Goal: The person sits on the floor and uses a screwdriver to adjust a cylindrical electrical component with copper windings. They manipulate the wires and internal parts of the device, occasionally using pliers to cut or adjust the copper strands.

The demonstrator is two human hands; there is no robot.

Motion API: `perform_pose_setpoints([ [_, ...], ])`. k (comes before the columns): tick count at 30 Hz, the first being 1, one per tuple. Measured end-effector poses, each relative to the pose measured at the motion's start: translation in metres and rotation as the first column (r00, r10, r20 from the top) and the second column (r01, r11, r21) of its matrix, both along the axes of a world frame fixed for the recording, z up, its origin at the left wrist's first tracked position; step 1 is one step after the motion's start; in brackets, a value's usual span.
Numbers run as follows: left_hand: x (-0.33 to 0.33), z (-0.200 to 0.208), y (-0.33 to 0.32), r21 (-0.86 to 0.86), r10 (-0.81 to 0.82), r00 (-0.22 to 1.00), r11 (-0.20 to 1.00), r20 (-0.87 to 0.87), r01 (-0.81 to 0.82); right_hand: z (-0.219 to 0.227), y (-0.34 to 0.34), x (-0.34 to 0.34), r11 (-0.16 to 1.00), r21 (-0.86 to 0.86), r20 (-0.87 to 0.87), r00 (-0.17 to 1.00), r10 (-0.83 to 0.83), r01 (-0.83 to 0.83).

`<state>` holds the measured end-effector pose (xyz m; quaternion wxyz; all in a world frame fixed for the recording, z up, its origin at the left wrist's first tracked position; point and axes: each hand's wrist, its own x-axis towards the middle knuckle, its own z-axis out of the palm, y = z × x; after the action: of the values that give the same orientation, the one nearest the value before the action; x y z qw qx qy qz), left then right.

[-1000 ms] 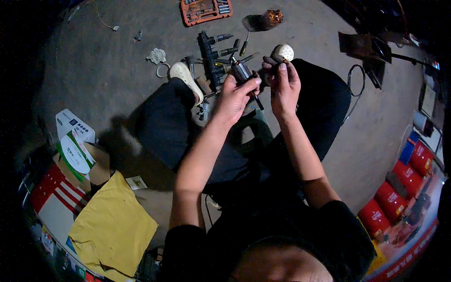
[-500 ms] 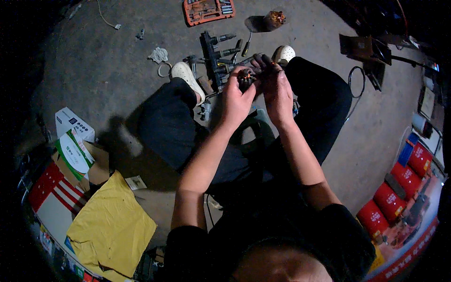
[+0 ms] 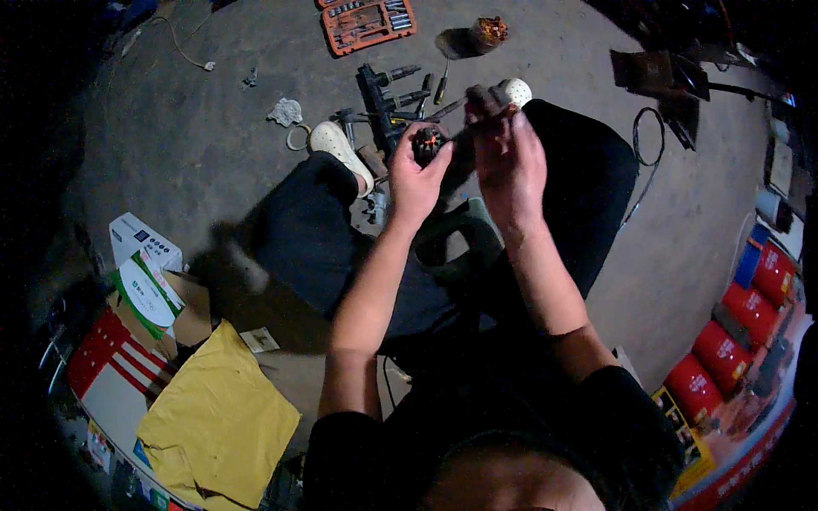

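My left hand (image 3: pixel 415 180) is closed around a dark, slotted cylindrical part (image 3: pixel 428 146) with orange, copper-like bits at its upper end. The part's lower side disappears behind my fingers and palm. To its right, my right hand (image 3: pixel 514 166) is raised with dark, dirty fingertips, apart from the part. Motion smears those fingers, so whether they hold anything cannot be made out. Just beyond both hands lies a dark metal bar with several prongs (image 3: pixel 372 96). A screwdriver (image 3: pixel 442 86) rests on the floor farther out.
An orange tool case (image 3: pixel 339 44) lies open at the far side, near a container of copper-coloured scraps (image 3: pixel 488 33). A tape ring (image 3: pixel 298 137) and crumpled rag (image 3: pixel 285 112) lie left. Yellow cloth (image 3: pixel 217 417) and boxes (image 3: pixel 146 242) stand near left; red drums (image 3: pixel 720 351) line the right.
My hands have drawn apart: the right has shifted to the right, the left slightly left with the slotted part still in it. The whole view has turned a little.
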<state>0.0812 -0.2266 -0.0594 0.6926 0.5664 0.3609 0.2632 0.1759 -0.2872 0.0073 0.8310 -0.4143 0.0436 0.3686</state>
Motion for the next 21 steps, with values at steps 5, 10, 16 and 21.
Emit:
perform_pose_setpoints([
  [5, -0.005, -0.002, 0.001, -0.024, -0.014, 0.998, 1.000, -0.060, 0.013, 0.018, -0.003, 0.037, 0.999, -0.033, -0.223, 0.974, -0.038, 0.031],
  [10, -0.009, -0.004, 0.014, -0.230, 0.043, 0.999, 0.972, -0.030, -0.049, 0.022, -0.030, 0.048, 0.999, 0.001, -0.204, 0.978, 0.041, -0.042],
  [16, -0.021, -0.020, 0.034, -0.606, 0.164, 0.984, 0.777, -0.065, -0.170, 0.025, -0.065, 0.045, 0.959, 0.092, -0.256, 0.924, 0.283, -0.268],
  [21, -0.029, -0.066, 0.050, -0.640, 0.230, 0.973, 0.743, -0.029, -0.194, 0.034, -0.086, 0.019, 0.838, -0.175, -0.211, 0.851, 0.480, -0.516],
])
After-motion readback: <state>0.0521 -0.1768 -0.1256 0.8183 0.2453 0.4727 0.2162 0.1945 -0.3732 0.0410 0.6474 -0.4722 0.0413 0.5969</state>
